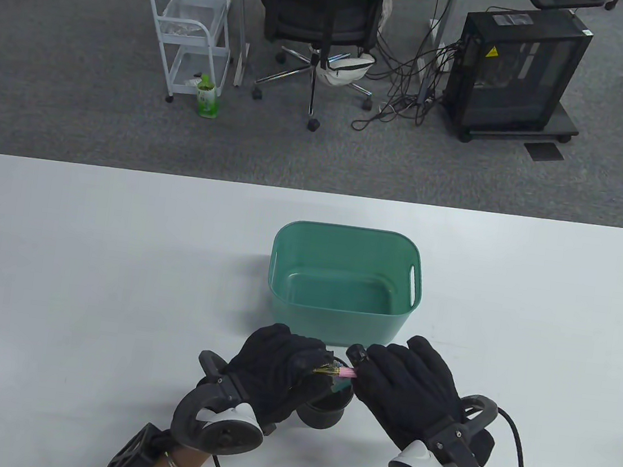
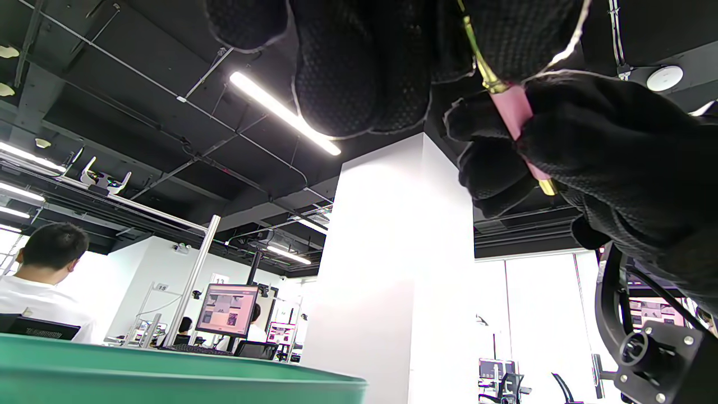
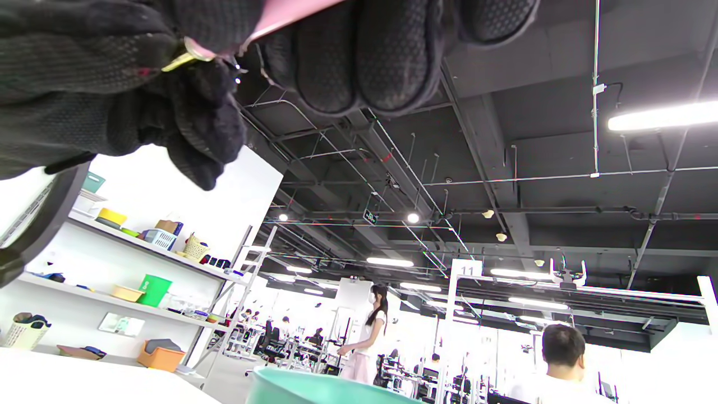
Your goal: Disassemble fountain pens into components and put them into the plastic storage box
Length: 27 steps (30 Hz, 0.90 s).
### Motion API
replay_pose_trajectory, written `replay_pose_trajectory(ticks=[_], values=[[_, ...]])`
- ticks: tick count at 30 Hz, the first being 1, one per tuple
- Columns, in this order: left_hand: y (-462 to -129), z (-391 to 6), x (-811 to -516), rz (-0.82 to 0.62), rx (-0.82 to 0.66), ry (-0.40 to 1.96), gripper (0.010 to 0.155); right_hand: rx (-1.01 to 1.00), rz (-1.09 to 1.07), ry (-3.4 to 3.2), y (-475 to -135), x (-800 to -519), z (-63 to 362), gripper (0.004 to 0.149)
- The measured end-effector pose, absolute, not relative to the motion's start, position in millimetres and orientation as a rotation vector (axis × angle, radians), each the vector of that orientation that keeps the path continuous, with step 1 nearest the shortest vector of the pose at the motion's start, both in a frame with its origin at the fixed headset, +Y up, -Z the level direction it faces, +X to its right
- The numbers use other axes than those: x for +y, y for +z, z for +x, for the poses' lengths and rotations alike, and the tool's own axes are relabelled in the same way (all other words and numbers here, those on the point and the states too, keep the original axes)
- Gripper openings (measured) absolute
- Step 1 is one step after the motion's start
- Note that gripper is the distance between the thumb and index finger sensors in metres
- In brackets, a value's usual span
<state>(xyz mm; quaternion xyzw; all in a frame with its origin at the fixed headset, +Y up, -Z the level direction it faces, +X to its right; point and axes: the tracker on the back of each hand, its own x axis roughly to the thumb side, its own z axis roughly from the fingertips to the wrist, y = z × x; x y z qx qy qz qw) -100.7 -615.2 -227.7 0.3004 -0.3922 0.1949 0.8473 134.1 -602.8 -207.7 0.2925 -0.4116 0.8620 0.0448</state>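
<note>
Pink pen (image 1: 347,372) in both hands' grip

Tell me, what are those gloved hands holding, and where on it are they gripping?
A pink fountain pen with gold trim, held between both hands. The right hand pinches its pink section; the left hand grips the other end, past the gold ring.

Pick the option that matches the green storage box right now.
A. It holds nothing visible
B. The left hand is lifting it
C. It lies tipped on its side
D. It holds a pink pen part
A: in the table view the green storage box stands upright with a bare floor, while both hands hold the pink pen in front of it.
</note>
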Motion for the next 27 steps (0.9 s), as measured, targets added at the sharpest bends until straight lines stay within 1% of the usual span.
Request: replay_pose_trajectory(ticks=[9, 27], values=[[-228.6, -101.3, -615.0, 0.632, -0.826, 0.426, 0.045, -1.257, 0.9, 2.634, -206.8, -603.4, 133.8, 0.045], [-230.6, -102.8, -614.7, 0.626, -0.834, 0.449, 0.05, -1.255, 0.908, 2.631, -205.9, -604.0, 132.8, 0.045]])
